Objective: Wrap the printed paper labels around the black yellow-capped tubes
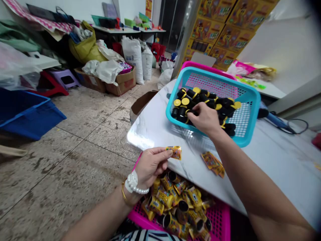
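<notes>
My left hand (152, 165) pinches a small yellow printed plastic sleeve (177, 152) between thumb and fingers, just off the table's edge. Further off, my right hand (204, 117) reaches into a turquoise basket (247, 140), its fingers closed at a black bottle with a yellow cap; the fingertips partly hide it. Several such black bottles (182, 111) lie jumbled in that basket. Between my arms, a small stack of printed sleeves (213, 163) rests on the table. Below, a pink basket (220, 217) holds many bottles wrapped in yellow sleeves (164, 197).
The white marbled table (271, 167) has a rounded corner at left. A blue tool with a cord (278, 121) lies right of the turquoise basket. Yellow printed boxes (220, 30) are stacked behind. On the floor stand a blue bin (32, 113), cardboard boxes (122, 82) and white sacks (132, 58).
</notes>
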Action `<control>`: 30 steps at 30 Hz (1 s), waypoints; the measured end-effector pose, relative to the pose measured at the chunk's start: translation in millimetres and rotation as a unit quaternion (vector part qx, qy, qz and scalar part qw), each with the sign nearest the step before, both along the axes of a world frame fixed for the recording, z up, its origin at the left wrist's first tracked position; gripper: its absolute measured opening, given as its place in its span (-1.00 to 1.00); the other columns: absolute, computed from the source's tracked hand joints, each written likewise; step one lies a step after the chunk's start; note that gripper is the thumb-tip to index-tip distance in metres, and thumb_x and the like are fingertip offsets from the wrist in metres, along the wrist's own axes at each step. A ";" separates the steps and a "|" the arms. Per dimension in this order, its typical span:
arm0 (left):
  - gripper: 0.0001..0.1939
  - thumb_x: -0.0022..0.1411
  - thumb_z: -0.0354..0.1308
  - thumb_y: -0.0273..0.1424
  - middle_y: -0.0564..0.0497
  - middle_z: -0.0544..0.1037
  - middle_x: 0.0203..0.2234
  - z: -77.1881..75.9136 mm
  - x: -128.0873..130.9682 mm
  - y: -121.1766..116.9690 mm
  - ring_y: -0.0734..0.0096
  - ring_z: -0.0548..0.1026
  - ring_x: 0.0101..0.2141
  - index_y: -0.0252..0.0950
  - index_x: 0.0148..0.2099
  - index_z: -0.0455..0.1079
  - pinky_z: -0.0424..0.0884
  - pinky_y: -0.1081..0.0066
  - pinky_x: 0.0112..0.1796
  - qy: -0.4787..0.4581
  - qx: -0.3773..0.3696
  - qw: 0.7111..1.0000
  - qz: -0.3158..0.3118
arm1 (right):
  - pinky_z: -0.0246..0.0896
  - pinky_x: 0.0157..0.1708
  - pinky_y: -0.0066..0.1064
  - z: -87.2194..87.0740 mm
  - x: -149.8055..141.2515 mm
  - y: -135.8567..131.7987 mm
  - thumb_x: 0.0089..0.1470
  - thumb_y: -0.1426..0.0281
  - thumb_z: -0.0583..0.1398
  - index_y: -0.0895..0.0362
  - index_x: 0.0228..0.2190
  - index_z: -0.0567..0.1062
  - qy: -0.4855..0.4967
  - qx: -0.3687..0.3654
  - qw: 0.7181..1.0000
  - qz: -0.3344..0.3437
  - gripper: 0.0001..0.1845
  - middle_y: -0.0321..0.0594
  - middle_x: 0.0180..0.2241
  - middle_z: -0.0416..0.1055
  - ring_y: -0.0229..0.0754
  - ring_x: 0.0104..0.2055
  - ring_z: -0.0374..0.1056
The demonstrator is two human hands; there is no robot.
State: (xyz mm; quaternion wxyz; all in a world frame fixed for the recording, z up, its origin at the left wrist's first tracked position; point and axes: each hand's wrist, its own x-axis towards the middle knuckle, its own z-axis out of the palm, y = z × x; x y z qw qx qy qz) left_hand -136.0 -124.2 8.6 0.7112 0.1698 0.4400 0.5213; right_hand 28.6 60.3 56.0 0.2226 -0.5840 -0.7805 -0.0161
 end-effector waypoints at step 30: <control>-0.72 0.03 0.43 -0.31 0.20 0.30 -0.72 -4.2 6.5 -8.5 0.76 0.11 -0.72 -0.40 -0.35 0.47 -0.16 0.64 -0.72 -0.065 -0.011 0.998 -0.015 | 0.47 -0.07 -0.04 -46.8 54.5 -144.1 0.16 0.37 0.28 0.06 -0.27 0.52 0.069 0.063 0.966 0.240 -0.93 -0.07 -0.05 0.60 0.02 -0.07 0.52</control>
